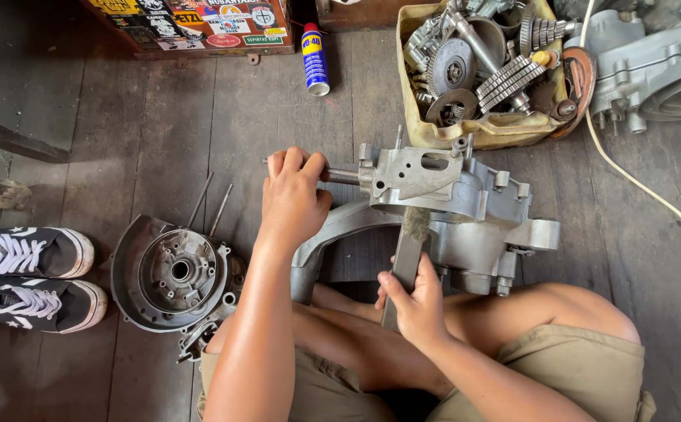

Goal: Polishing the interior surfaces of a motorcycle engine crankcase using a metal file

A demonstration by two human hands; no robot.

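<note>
- Left hand (293, 195) fisted tight around a metal shaft (343, 175) sticking out of the engine casing (450, 205); fingers wrap over the top, shaft mostly hidden under them, only a short stub shows at each side.
- Right hand (418, 301) clamps the handle of a flat brush (409, 248), thumb on top; bristle end rests against the casing's near face.
- Casing sits on the wood floor (160, 125) right in front of my crossed legs, its curved arm running down toward my left knee; underside and far face I can't see.
- Lower end of the brush handle hidden behind my right hand.
- Round clutch-side cover (175, 272) lies on the floor left of my left arm, partly covered by that arm and knee; two thin rods (209, 205) lean just behind it.
- Black-and-white sneakers (32, 273) at far left, cut off by the edge.
- Blue-and-yellow spray can (314, 59) lies on the floor beyond the casing.
- Tan tub of gears (485, 66) top centre-right, contents jumbled, hard to separate.
- Second grey casing (653, 66) top right, cut off; white cable (637, 184) runs across the floor below it.
- Stickered box (200, 23) top left, cut off.
</note>
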